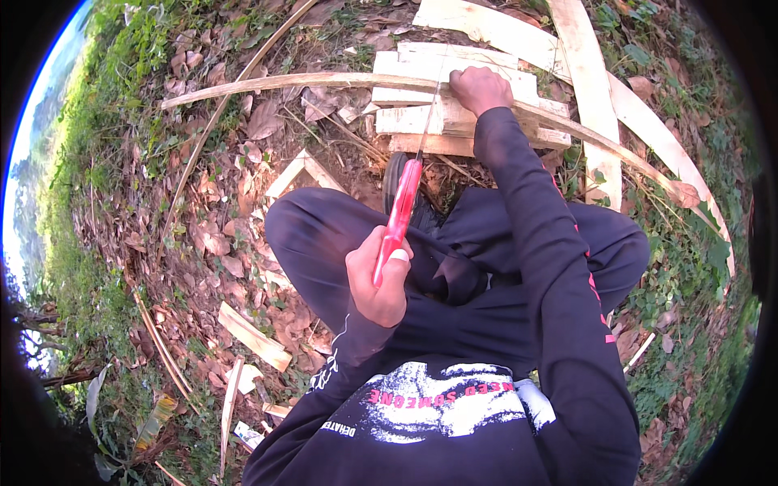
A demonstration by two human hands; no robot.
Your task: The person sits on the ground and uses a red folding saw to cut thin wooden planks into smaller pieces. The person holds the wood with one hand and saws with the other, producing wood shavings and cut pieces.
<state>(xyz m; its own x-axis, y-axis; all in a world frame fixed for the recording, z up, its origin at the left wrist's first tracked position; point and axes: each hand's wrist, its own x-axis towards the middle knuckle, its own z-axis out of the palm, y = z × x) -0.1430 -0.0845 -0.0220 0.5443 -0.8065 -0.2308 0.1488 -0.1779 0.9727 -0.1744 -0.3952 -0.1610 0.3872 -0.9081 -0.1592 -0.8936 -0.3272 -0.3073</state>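
Note:
My left hand (378, 275) is closed around the red handle of a hand saw (402, 202). Its thin blade points away from me and crosses a long wooden strip (324, 79). Just right of the blade, my right hand (482, 89) is closed in a fist on that strip, fingers curled under and partly hidden. The strip lies across a stack of short pale boards (409, 120) and reaches well past it on both sides. Whether the blade has cut into the wood is too fine to tell.
Long pale planks (596, 97) lie crossed beyond the stack at the right. A thin curved strip (212, 121) passes at the left. Offcuts (255, 336) lie among dry leaves. My folded legs (324, 235) and a dark shoe (395, 180) are close to the saw.

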